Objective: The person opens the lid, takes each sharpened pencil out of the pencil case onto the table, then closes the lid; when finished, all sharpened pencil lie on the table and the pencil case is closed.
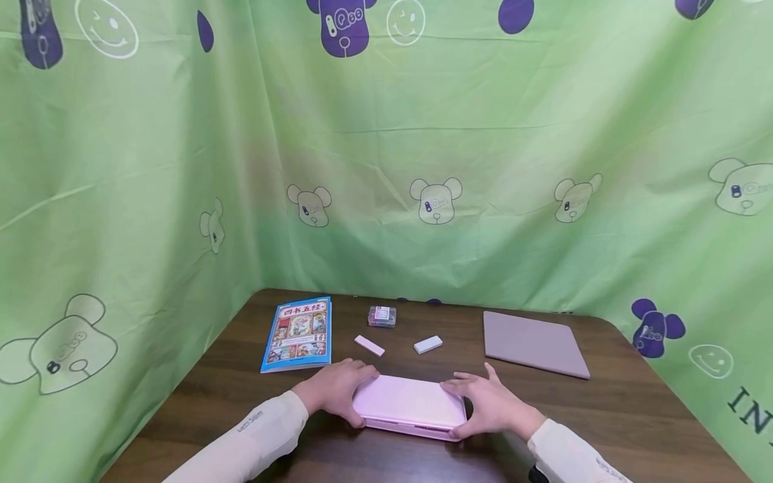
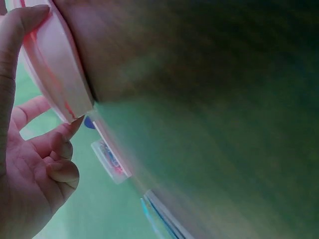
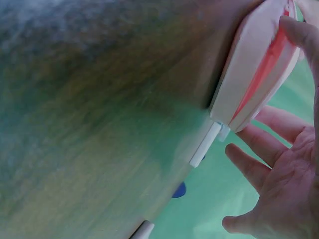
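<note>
A pink, hard-sided pencil case point(image 1: 410, 402) lies on the table in front of me, its long side facing me. My left hand point(image 1: 341, 392) grips its left end, thumb at the front edge and fingers at the far edge. At the right end my right hand point(image 1: 490, 404) holds it the same way, with some fingers spread off the case. The right wrist view shows a narrow reddish gap along the side of the pencil case point(image 3: 254, 69), wider near the thumb. In the left wrist view a thin red seam runs along the case point(image 2: 55, 64).
Beyond the case lie a pink bar point(image 1: 370, 345), a white block point(image 1: 428, 345) and a small clear box point(image 1: 382, 316) with a label. A blue-bordered comic-style book point(image 1: 298, 335) is at the left, a flat grey-mauve panel point(image 1: 534, 343) at the right. Green printed cloth point(image 1: 386, 255) hangs behind the wooden table point(image 1: 628, 416).
</note>
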`<action>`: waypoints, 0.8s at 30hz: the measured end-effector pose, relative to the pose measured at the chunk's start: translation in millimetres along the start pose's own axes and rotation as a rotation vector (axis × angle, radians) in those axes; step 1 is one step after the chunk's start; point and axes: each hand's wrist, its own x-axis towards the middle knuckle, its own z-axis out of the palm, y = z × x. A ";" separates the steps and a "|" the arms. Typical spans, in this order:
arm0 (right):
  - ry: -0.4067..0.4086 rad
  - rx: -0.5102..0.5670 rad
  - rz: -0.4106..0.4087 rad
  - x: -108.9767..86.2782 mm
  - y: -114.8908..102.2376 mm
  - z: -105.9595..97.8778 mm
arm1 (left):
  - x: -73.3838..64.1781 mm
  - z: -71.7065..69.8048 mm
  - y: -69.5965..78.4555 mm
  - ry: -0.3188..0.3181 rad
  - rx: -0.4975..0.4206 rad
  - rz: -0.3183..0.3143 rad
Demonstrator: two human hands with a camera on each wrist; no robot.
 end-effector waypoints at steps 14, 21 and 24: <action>-0.015 0.435 -0.054 9.9 26.3 -10.0 | -9.0 8.2 -9.6 -0.005 -0.345 -0.063; 0.027 0.568 -0.036 15.0 38.4 -20.9 | -10.0 11.6 -6.2 0.021 -0.425 -0.189; 0.071 0.626 0.003 19.4 41.1 -22.7 | -10.0 12.1 -5.0 0.029 -0.444 -0.187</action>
